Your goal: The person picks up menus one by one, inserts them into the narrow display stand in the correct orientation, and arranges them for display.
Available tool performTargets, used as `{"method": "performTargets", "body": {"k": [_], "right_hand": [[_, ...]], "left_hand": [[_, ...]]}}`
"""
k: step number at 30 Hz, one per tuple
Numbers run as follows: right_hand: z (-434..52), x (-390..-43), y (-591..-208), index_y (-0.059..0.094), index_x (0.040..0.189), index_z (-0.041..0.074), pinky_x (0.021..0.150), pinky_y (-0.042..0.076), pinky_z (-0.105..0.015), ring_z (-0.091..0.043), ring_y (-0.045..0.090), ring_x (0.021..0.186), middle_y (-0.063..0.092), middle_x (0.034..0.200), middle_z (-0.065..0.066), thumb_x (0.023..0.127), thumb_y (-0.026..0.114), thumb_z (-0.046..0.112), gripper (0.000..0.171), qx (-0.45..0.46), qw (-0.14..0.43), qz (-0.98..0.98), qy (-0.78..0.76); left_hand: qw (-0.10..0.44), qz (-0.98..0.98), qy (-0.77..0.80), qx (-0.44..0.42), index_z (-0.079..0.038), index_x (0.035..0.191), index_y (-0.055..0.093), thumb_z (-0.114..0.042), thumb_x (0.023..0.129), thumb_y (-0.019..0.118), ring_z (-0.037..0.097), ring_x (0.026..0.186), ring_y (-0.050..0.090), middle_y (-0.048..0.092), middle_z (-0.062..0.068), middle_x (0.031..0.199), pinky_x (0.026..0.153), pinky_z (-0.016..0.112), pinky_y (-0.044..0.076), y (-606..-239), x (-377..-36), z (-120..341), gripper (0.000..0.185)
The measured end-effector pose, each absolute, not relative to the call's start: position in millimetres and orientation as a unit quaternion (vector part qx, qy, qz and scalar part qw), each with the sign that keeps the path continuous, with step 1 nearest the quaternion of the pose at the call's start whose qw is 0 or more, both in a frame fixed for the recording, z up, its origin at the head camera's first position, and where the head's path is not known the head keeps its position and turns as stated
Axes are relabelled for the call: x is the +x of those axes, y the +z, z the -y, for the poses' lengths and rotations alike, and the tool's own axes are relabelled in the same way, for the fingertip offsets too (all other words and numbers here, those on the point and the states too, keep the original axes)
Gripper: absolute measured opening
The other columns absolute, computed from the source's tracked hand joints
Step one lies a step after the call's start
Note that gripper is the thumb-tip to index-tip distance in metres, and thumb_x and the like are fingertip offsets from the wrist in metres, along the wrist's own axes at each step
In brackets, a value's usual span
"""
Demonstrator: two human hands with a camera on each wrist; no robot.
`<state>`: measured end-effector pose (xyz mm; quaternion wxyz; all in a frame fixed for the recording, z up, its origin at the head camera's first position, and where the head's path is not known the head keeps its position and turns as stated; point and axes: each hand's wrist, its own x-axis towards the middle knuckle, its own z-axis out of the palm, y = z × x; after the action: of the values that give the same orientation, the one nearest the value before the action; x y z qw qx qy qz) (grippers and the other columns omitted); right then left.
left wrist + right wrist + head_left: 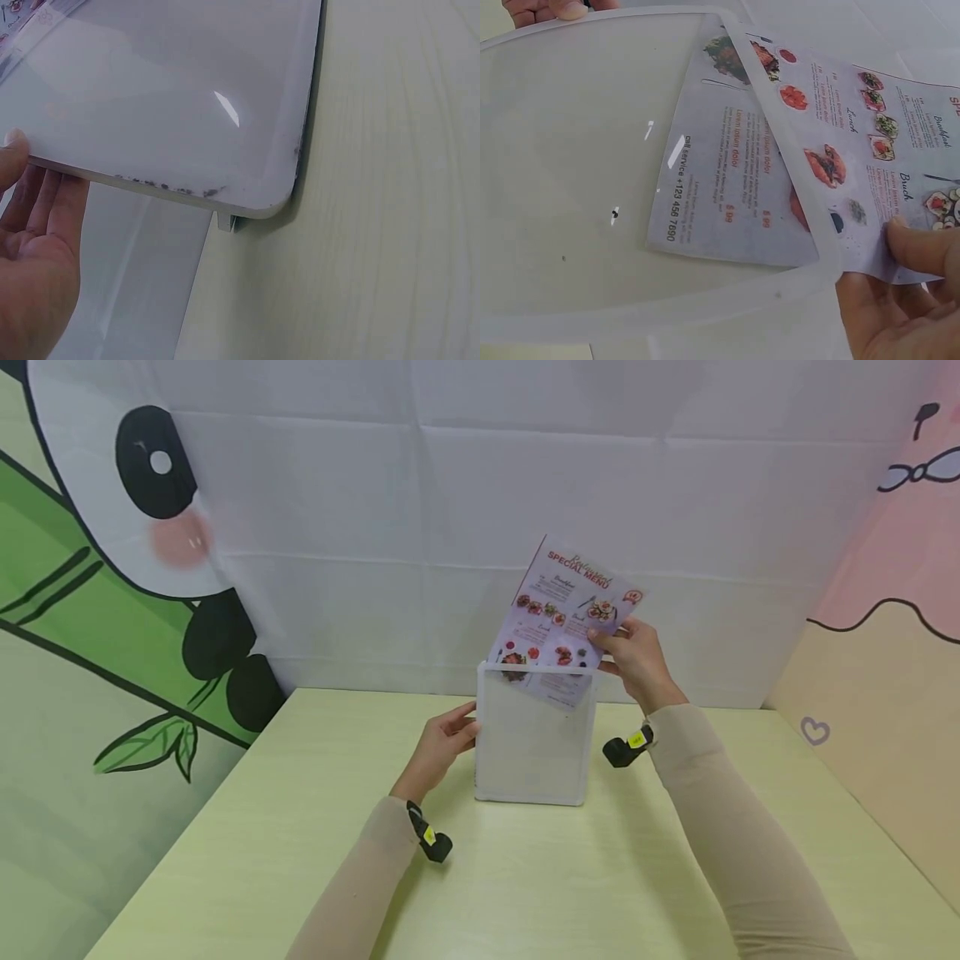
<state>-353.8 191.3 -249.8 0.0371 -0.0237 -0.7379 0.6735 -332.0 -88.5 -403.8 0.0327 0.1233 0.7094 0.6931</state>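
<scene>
Menu flyer part-way into an upright clear acrylic sign holder, tilted off square

The pale green bench [300,860] carries the acrylic sign holder [532,743], standing upright near its far edge, its long axis vertical; the left hand [438,747] steadies the holder's left edge with thumb and fingers [45,206] lying loosely against it, not clamped. The menu flyer [566,610] has only its lower corner inside the slot (most of it stands above the rim), long axis leaning up and to the right, heading uppermost. The right hand [637,664] has its fingers [922,244] pinched on the flyer's right edge. Going well likely means squaring the sheet to the slot walls first, then sliding it straight down while the holder stays braced.
</scene>
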Motion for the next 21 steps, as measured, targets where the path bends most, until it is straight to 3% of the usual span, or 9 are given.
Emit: {"method": "performTargets", "body": {"k": [11, 21], "right_hand": [[-190.9, -353.0, -244.7, 0.051, 0.134, 0.008, 0.091, 0.056, -0.038, -0.021, 0.062, 0.105, 0.056, 0.131, -0.011, 0.095, 0.061, 0.013, 0.041, -0.015, 0.029, 0.743, 0.668], [-190.1, -350.3, -242.7, 0.051, 0.133, 0.006, 0.093, 0.055, -0.039, -0.019, 0.064, 0.1, 0.058, 0.127, -0.012, 0.095, 0.061, 0.013, 0.04, 0.007, 0.016, 0.765, 0.644]], "left_hand": [[0.033, -0.705, 0.698, 0.124, -0.012, 0.142, 0.048, -0.022, 0.092, 0.061, 0.021, 0.109, 0.063, 0.061, 0.02, 0.126, 0.097, 0.038, 0.052, -404.7, -333.6, 89.0, 0.053], [0.033, -0.7, 0.703, 0.124, -0.011, 0.143, 0.048, -0.019, 0.093, 0.061, 0.019, 0.108, 0.063, 0.06, 0.021, 0.128, 0.097, 0.039, 0.052, -403.3, -331.9, 87.9, 0.052]]}}
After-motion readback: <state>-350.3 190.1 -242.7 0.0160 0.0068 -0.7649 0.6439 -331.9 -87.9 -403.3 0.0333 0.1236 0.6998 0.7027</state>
